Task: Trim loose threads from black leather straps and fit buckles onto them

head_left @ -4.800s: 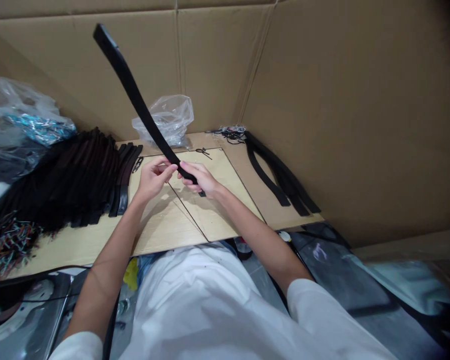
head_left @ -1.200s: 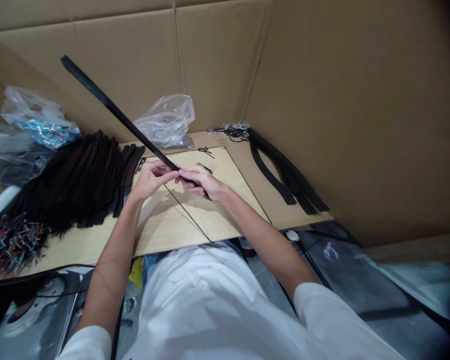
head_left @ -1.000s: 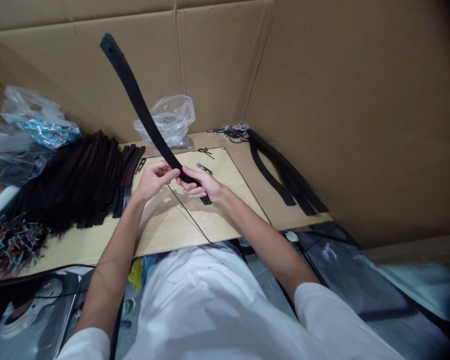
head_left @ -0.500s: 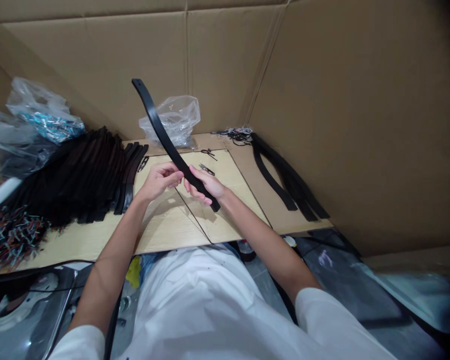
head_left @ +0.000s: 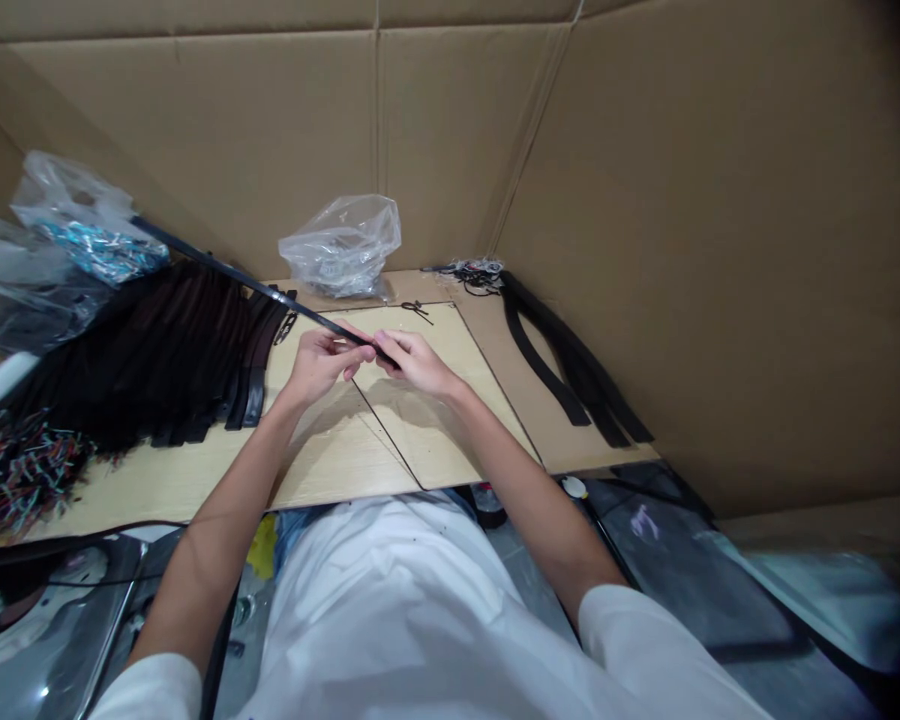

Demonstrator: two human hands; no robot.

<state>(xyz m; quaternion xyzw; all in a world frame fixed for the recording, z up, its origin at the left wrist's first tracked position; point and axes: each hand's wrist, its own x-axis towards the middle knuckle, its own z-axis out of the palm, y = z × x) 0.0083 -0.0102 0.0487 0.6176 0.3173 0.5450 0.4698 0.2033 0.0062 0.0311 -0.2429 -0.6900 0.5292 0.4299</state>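
Observation:
A long black curved strip [head_left: 270, 291], seen nearly edge-on, slants from the upper left down to both hands over the board. My right hand [head_left: 414, 360] is closed around its near end. My left hand [head_left: 326, 362] is closed on the strip just left of it, thumb and fingers pinched together. What the fingertips press on at the end is too small to make out. Beneath the hands lies a pale wooden board [head_left: 330, 460] with a dark line across it.
At left are a big pile of dark strips [head_left: 165, 360], colourful wire ends [head_left: 30, 470] and plastic bags [head_left: 90, 220]. A clear bag [head_left: 341, 250] stands at the back. Several black strips [head_left: 547, 360] lie right, near tangled wires [head_left: 480, 274]. Cardboard walls [head_left: 682, 200] surround the table.
The strip has turned from a steep slant with its broad face showing to a flatter, edge-on slant toward the left. My right hand now grips closer to its near end.

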